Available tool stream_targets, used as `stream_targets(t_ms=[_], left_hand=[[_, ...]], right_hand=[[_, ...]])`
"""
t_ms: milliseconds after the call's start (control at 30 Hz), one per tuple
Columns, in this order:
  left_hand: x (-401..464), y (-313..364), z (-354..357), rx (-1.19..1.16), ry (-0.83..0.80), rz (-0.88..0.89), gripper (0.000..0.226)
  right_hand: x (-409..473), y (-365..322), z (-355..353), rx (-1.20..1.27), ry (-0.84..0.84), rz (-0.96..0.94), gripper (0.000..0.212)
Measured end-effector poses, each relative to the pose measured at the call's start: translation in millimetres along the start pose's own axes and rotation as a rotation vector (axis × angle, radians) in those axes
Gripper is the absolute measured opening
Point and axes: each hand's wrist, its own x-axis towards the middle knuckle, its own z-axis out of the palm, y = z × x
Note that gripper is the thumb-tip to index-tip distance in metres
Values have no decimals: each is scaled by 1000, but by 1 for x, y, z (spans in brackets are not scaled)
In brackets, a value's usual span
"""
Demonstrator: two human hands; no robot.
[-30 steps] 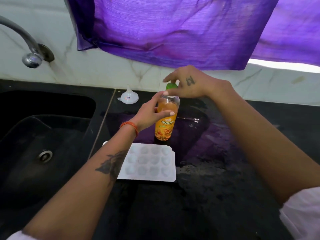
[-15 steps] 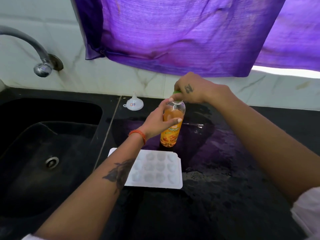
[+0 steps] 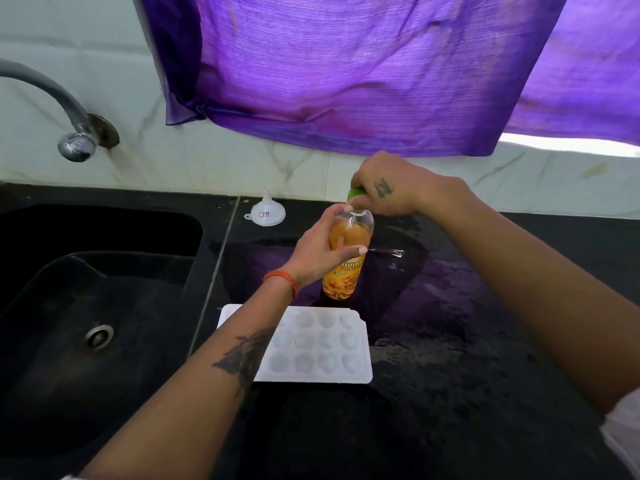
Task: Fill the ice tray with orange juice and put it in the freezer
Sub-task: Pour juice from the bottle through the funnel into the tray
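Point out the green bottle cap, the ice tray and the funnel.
green bottle cap [image 3: 354, 193], head view, its exposed left edge below the fingers.
ice tray [image 3: 325, 344], head view, a middle cavity.
funnel [image 3: 266, 213], head view, the cone's wall.

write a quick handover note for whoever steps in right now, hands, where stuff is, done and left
Left hand grips the juice bottle, upright on the counter.
Right hand grips the green cap, which is on the bottle's neck.
Ice tray lies empty in front of the bottle; white funnel stands behind it, by the sink.
Done: things laid out.
Left: get the cap off, fill the tray, carry it to the freezer, which is out of view.
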Motion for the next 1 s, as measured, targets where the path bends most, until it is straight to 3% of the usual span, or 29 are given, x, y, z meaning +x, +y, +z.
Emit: stream_targets(t_ms=[133,267,467,633,800,933,1000], left_hand=[[-1,-1,-1,15,-1,6,75],[-1,0,0,15,-9,11,80],[0,0,-1,-1,-20,-7,79],[-1,1,-1,-5,-22,-8,76],[0,0,0,-13,-28,-8,78],[0,-1,1,-20,-22,-8,79],[0,-2,1,-26,-23,-5,78]], right_hand=[[-2,3,-6,35,-1,-82,36],[-2,6,-6,123,-22,68,48],[0,-2,-9,37,-19,-38,24],[-3,-2,-11,115,-31,-7,47],[-1,-5,-12,59,-24,-26,29],[-4,-7,-16,96,-25,-2,43],[-3,-6,-13,74,-9,1,39]])
